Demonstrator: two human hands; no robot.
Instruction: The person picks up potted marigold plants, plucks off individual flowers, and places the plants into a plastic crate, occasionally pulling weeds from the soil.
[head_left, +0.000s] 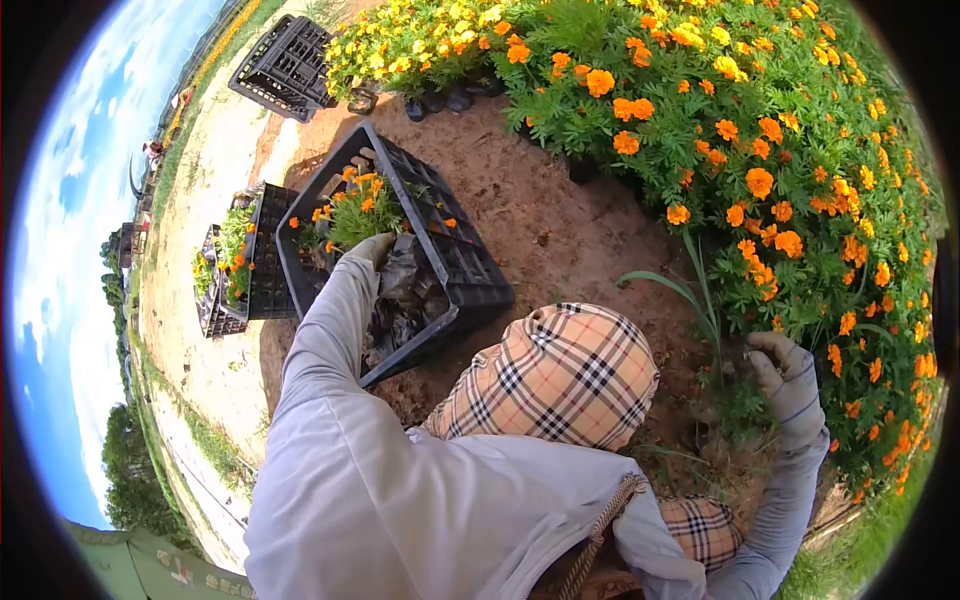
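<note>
My left hand (pixel 375 248), in a greyish glove, reaches into a black plastic crate (pixel 470 270) and is closed at the base of a small orange marigold plant (pixel 366 208). Part of its fingers is hidden by leaves and by the dark plastic grow bags (pixel 405 270) beside it. Over at the bed's edge, my right hand (pixel 785 380), also gloved, has its fingers loosely bent and apart, with nothing visible in them. It is close to the marigold foliage (pixel 745 410) and a long-bladed grass tuft (pixel 705 300).
Dense orange marigolds (pixel 760 185) fill the right side. Another black crate (pixel 283 65) stands at the back. Crates with flowering plants (pixel 270 250) are left of the nearest one. Bare brown soil (pixel 560 225) lies between crate and bed. My checked-cloth knee (pixel 560 375) is in the middle.
</note>
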